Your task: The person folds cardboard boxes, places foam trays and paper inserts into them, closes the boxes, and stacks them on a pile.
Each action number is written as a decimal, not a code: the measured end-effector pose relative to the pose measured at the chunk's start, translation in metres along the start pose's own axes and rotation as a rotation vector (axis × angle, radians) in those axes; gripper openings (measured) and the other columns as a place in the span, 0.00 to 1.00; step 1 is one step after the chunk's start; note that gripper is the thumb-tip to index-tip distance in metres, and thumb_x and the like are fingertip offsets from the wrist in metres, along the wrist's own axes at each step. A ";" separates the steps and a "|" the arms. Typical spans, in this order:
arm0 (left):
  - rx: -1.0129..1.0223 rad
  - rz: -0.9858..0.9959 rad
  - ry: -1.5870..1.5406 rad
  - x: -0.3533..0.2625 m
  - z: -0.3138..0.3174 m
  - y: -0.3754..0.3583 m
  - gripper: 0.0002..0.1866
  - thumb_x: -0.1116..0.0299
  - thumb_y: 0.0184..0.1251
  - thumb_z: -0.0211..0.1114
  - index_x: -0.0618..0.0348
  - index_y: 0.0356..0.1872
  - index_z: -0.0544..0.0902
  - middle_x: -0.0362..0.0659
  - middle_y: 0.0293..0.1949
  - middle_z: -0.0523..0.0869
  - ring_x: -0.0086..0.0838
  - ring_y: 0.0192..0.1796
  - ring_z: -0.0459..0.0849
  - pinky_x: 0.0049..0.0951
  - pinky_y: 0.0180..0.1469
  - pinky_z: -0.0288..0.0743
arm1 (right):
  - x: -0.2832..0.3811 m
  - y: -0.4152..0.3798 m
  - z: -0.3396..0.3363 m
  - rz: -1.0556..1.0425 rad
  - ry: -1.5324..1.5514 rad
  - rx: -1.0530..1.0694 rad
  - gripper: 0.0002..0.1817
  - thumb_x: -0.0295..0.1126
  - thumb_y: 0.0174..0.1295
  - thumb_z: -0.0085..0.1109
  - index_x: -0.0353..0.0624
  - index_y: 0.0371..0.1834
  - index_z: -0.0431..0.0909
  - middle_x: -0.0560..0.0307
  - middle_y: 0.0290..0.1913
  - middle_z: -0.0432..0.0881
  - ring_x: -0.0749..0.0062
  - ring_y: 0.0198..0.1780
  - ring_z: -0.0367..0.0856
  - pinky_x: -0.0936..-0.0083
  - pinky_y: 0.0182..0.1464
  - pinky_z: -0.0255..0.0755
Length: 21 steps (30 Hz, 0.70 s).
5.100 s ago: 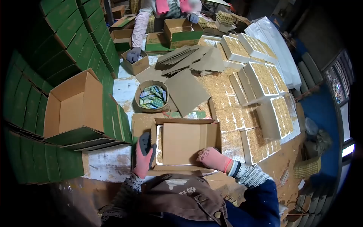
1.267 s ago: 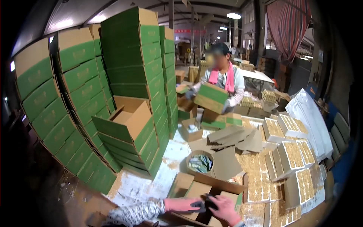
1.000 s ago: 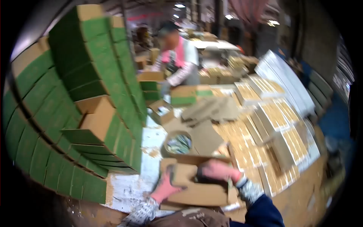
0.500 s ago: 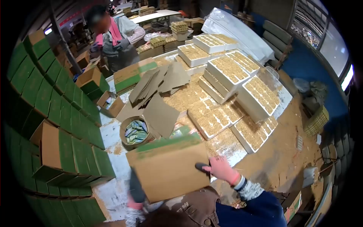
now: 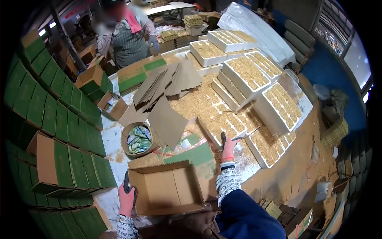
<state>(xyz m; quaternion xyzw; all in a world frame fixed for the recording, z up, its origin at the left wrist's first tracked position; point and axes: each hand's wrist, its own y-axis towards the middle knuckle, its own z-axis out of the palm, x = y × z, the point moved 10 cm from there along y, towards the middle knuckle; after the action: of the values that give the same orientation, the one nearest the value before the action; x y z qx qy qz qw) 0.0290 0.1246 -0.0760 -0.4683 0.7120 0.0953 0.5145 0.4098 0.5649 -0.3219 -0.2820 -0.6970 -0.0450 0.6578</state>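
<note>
My left hand (image 5: 127, 197), in a pink glove with dark fingers, holds the left wall of a cardboard box (image 5: 167, 187). The box stands upright in front of me with its top open and its bare brown inside showing. My right hand (image 5: 228, 149), gloved the same way, reaches forward to the near corner of a white foam tray (image 5: 217, 140) filled with sawdust-like material. Its thumb and fingers are spread, and the fingertips seem to touch the tray's edge. Left of that tray, a round tub (image 5: 126, 148) holds several small green and blue packets (image 5: 139, 139).
Green cartons (image 5: 59, 131) are stacked along the left. Cardboard sheets (image 5: 167, 85) lie mid-table beside loose sawdust-like material (image 5: 195, 101). More filled foam trays (image 5: 248, 75) are piled at right. A co-worker (image 5: 129, 44) stands across the table near a small open box (image 5: 113, 105).
The box has turned from its closed face to its open side facing up. My right hand has left the box and moved forward to the foam tray. The co-worker has straightened up.
</note>
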 end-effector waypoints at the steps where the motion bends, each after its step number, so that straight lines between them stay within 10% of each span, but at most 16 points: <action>1: 0.021 0.059 -0.088 0.005 0.000 0.004 0.29 0.80 0.54 0.58 0.66 0.62 0.69 0.45 0.44 0.82 0.22 0.39 0.77 0.22 0.42 0.72 | 0.032 -0.021 -0.006 -0.060 -0.020 0.052 0.63 0.54 0.45 0.68 0.34 0.72 0.33 0.29 0.67 0.55 0.47 0.69 0.56 0.66 0.68 0.51; 6: 0.066 0.201 -0.379 -0.008 -0.002 0.006 0.28 0.79 0.55 0.58 0.69 0.61 0.69 0.43 0.43 0.83 0.21 0.42 0.78 0.22 0.46 0.73 | 0.144 -0.082 -0.036 -0.085 0.354 0.458 0.33 0.27 0.55 0.60 0.32 0.65 0.60 0.44 0.59 0.69 0.62 0.59 0.69 0.73 0.60 0.64; 9: 0.056 0.257 -0.312 0.003 -0.002 0.008 0.22 0.77 0.56 0.59 0.71 0.54 0.75 0.44 0.45 0.83 0.23 0.45 0.78 0.23 0.49 0.71 | 0.222 -0.158 -0.066 -0.442 0.088 0.687 0.13 0.19 0.55 0.53 0.30 0.44 0.79 0.48 0.56 0.73 0.62 0.56 0.74 0.70 0.56 0.69; 10: 0.050 0.255 -0.309 -0.006 0.004 0.007 0.22 0.77 0.56 0.59 0.71 0.54 0.75 0.44 0.45 0.83 0.23 0.45 0.78 0.23 0.49 0.71 | 0.267 -0.206 -0.075 -0.940 -0.384 0.702 0.23 0.18 0.49 0.61 0.36 0.52 0.75 0.45 0.51 0.79 0.60 0.54 0.77 0.67 0.57 0.69; 12: 0.010 0.221 -0.313 -0.014 0.012 0.009 0.20 0.76 0.56 0.60 0.71 0.51 0.76 0.46 0.43 0.84 0.26 0.44 0.79 0.25 0.49 0.72 | 0.301 -0.264 -0.084 -1.148 -0.434 0.852 0.26 0.19 0.45 0.66 0.37 0.52 0.75 0.43 0.51 0.78 0.57 0.53 0.78 0.67 0.58 0.68; 14: -0.047 0.264 -0.027 0.009 0.022 0.031 0.18 0.74 0.59 0.58 0.70 0.51 0.76 0.47 0.44 0.84 0.26 0.45 0.79 0.27 0.50 0.71 | 0.305 -0.305 -0.075 -1.191 -0.525 1.024 0.29 0.21 0.42 0.70 0.38 0.52 0.73 0.44 0.52 0.78 0.55 0.53 0.78 0.66 0.58 0.68; 16: 0.063 0.320 -0.609 -0.023 0.034 0.016 0.18 0.69 0.64 0.56 0.65 0.53 0.75 0.45 0.44 0.83 0.23 0.47 0.78 0.28 0.48 0.72 | 0.302 -0.340 -0.068 -1.077 -0.277 1.265 0.27 0.22 0.47 0.64 0.41 0.55 0.74 0.48 0.53 0.78 0.54 0.57 0.75 0.62 0.68 0.56; 18: 0.279 -0.280 -1.295 -0.009 0.058 -0.006 0.17 0.67 0.65 0.56 0.64 0.52 0.75 0.46 0.44 0.83 0.26 0.46 0.79 0.28 0.48 0.72 | 0.282 -0.349 -0.057 -1.049 -0.255 1.398 0.29 0.20 0.47 0.63 0.42 0.58 0.72 0.47 0.54 0.78 0.50 0.57 0.74 0.62 0.67 0.56; 20: 0.240 0.016 -0.764 0.003 0.040 0.016 0.17 0.67 0.65 0.57 0.66 0.52 0.75 0.48 0.46 0.82 0.30 0.47 0.79 0.28 0.50 0.72 | 0.268 -0.357 -0.037 -1.155 -0.524 1.460 0.29 0.20 0.50 0.62 0.40 0.60 0.70 0.49 0.52 0.80 0.58 0.53 0.78 0.66 0.62 0.64; 21: 0.034 0.192 -0.313 0.054 0.027 0.034 0.18 0.68 0.63 0.60 0.68 0.52 0.74 0.51 0.48 0.80 0.34 0.50 0.78 0.29 0.53 0.70 | 0.259 -0.336 -0.024 -0.591 -0.434 1.407 0.29 0.21 0.51 0.62 0.38 0.60 0.69 0.52 0.49 0.80 0.65 0.50 0.78 0.70 0.57 0.67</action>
<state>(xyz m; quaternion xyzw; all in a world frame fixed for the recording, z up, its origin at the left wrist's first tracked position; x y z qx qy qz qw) 0.0190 0.1286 -0.1446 -0.3687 0.6662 0.2036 0.6154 0.2849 0.3598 0.0293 0.3943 -0.7205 0.2894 0.4917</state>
